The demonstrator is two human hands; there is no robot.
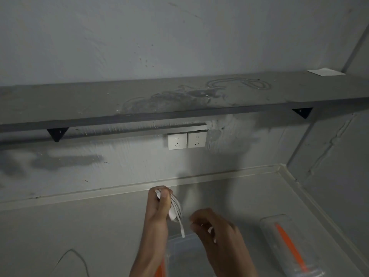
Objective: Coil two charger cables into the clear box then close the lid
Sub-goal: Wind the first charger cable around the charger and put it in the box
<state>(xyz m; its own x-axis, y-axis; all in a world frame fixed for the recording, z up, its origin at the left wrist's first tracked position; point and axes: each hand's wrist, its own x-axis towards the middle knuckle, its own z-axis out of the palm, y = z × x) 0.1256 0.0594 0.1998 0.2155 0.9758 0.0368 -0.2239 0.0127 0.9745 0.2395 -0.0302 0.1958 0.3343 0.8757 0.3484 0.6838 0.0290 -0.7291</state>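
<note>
Left hand (159,204): raised above the table, fingers and thumb curled tight round a coiled white cable (175,208), the thumb pressed across the top of the loops. The coil bulges out on the hand's right side; one loose end hangs down from it, just above the near rim of the clear box (179,246).

Right hand (215,226): near the left hand and lower, apart from it, fingers curled. It is motion-blurred; white slivers show among the fingers, but whether they grip the cable cannot be told.

Clear box: open, on the table directly beneath both hands, partly hidden by the forearms. An orange part shows at its left edge.

Lid (287,246): clear with an orange strip along it, lying on the table well to the right of the box.

Thin cord (79,256): a faint dark loop on the table, lower left.

Table (69,226): grey, set into a corner, a pale trim along the back and right walls.

Wall: two white sockets (186,140) side by side under a grey shelf (99,104) on black brackets (58,133). The shelf top is dusty and marked; a white sheet (325,72) lies at its far right end.
</note>
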